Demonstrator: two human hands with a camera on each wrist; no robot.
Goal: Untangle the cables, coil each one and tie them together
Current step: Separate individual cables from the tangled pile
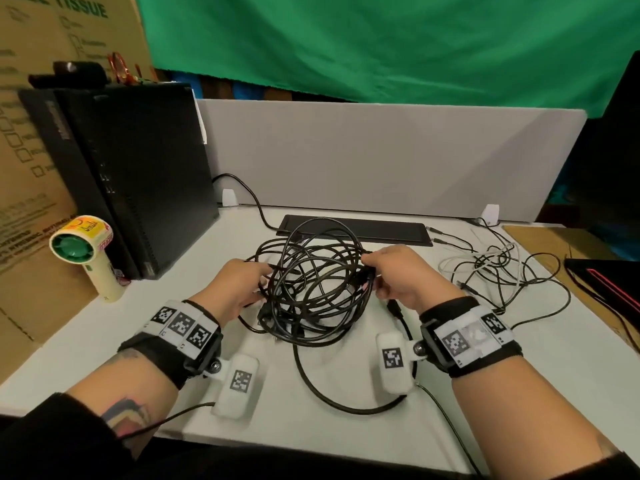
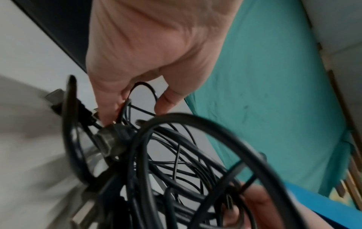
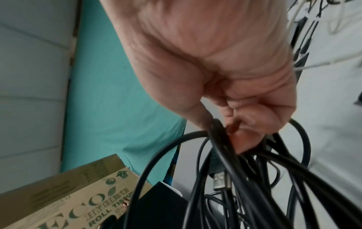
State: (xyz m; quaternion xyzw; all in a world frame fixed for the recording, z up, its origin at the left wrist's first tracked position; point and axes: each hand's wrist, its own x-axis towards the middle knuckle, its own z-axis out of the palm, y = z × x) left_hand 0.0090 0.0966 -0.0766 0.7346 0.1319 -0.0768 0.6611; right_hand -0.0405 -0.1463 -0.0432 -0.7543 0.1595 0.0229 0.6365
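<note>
Tangle of black cables (image 1: 311,289) sits mid-desk (image 1: 104,341), directly between hands. Left hand (image 1: 239,289) pinches strands at tangle's left edge; right hand (image 1: 401,275) grips strands at right edge. Tangle spans hand to hand; both equally near.

A knotted bundle of black cables (image 1: 311,292) is sitting at the centre of the head view, its loops standing up off the white surface while one strand is trailing toward the bottom of the frame. A silver USB plug (image 3: 221,180) is showing among the strands.
</note>
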